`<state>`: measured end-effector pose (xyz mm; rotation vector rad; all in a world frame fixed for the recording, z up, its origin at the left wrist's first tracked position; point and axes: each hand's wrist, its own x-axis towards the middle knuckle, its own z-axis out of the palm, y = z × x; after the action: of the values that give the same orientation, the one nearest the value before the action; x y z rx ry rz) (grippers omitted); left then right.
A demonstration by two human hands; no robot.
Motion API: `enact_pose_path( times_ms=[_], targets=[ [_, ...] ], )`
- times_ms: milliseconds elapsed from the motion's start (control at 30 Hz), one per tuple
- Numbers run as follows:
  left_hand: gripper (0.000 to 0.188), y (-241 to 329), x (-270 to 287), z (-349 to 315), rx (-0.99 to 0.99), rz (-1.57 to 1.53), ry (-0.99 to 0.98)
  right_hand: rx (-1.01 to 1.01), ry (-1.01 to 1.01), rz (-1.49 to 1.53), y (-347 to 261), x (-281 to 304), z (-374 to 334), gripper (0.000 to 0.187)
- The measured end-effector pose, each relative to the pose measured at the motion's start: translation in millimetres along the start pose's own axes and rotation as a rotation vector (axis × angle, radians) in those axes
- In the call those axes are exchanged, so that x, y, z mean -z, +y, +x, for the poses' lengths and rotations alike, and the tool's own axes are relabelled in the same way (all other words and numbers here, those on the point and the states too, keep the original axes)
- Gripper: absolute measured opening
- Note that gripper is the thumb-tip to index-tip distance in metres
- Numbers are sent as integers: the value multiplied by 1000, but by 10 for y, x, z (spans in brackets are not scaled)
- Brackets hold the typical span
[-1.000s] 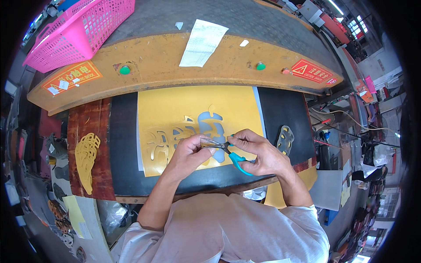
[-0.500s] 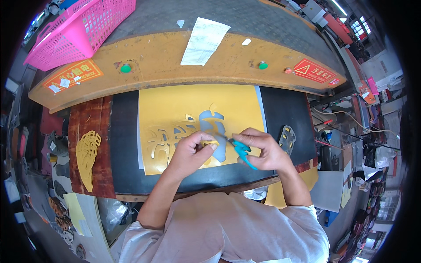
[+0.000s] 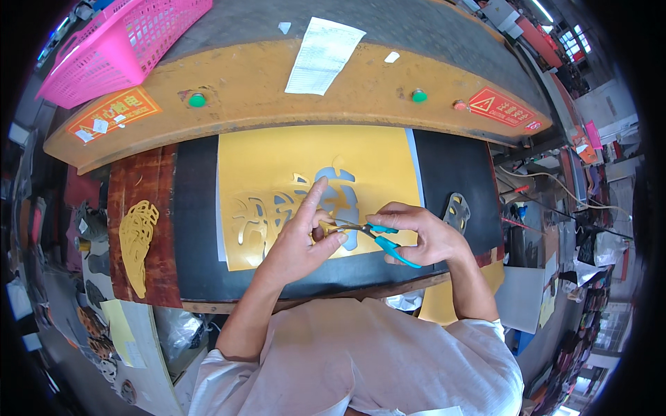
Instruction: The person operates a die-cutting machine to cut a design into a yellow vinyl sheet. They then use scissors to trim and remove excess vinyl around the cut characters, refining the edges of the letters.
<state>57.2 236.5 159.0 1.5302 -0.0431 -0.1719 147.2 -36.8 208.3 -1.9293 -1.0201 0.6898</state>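
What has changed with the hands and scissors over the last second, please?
The left hand has raised its forefinger straight up and now pinches the small piece against the scissors tips. The right hand still grips the scissors, shifted slightly right. The yellow sheet and grey cutout lie unmoved.

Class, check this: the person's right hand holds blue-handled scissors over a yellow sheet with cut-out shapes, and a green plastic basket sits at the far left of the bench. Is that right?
One detail is wrong: the basket is pink, not green, as the head view shows. The rest holds: the right hand holds the blue-handled scissors over the yellow sheet with cut-out shapes.
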Motion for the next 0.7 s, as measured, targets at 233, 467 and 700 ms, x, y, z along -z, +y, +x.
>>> enact_pose_path(
  times_ms=[233, 467, 700],
  targets=[
    [58, -105, 138, 11, 48, -227, -63, -197, 288, 399, 5, 95, 11, 59],
    [31, -216, 216, -13, 71, -328, 14, -115, 814, -172, -160, 1185, 306, 42],
    [33, -213, 140, -94, 164, -340, 234, -153, 899, -809, -85, 2739, 1430, 46]
  ],
)
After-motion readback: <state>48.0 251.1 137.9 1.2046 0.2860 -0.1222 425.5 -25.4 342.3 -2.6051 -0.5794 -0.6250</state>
